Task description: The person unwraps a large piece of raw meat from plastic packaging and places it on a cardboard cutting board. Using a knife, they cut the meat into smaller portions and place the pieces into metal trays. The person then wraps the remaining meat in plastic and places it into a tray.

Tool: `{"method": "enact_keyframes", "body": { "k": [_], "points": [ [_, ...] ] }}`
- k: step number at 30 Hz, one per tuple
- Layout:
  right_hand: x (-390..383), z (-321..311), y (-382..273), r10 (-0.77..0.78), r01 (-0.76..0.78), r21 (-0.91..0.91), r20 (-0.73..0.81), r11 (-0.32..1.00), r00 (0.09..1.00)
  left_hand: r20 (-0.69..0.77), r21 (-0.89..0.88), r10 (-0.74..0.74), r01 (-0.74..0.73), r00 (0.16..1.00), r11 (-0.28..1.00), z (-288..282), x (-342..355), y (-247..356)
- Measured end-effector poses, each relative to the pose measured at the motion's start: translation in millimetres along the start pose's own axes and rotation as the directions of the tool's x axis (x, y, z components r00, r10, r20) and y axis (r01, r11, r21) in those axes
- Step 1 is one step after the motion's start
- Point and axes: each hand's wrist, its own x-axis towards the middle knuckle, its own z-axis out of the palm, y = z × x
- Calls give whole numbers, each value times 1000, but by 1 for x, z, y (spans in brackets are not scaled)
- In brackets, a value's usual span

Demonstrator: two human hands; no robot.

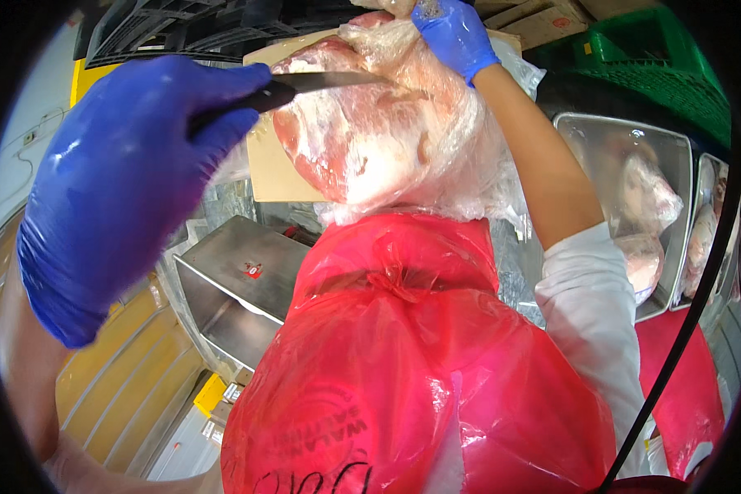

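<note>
My left hand (pixel 132 181), in a blue glove, is closed around the black handle of a knife (pixel 325 81). The blade points right and lies against or just over the upper part of a large cut of raw meat (pixel 350 140). Clear plastic wrap (pixel 477 165) bunches around the right side and bottom of the meat, leaving its left face bare. At the far end my right hand (pixel 457 37), also blue-gloved, grips the wrapped end of the meat. Some of its fingertips are hidden at the picture's top edge. Under the meat lies a piece of cardboard (pixel 263 173).
On the right stand metal tubs (pixel 564 123) with more wrapped meat (pixel 650 193). Behind them is a green plastic crate (pixel 659 49). Black crates (pixel 181 33) line the far left. A metal box (pixel 255 255) sits left of my red plastic apron (pixel 403 346).
</note>
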Motion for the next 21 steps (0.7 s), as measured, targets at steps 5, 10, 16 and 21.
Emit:
{"method": "enact_keyframes", "body": {
  "k": [5, 10, 16, 21],
  "points": [
    [-2, 9, 10, -72, 89, 296, -69, 951, 995, 212, -86, -198, 221, 957, 972, 17, 8, 18],
    [6, 4, 32, -153, 188, 331, -129, 925, 980, 79, -193, -418, 425, 905, 884, 82, -47, 33],
    [10, 16, 34, -129, 167, 155, -228, 974, 965, -4, -287, -643, 615, 766, 735, 141, -87, 87],
    [12, 10, 44, -16, 74, 307, -185, 949, 983, -41, -426, -671, 595, 740, 682, 184, -96, 102]
  ]
}}
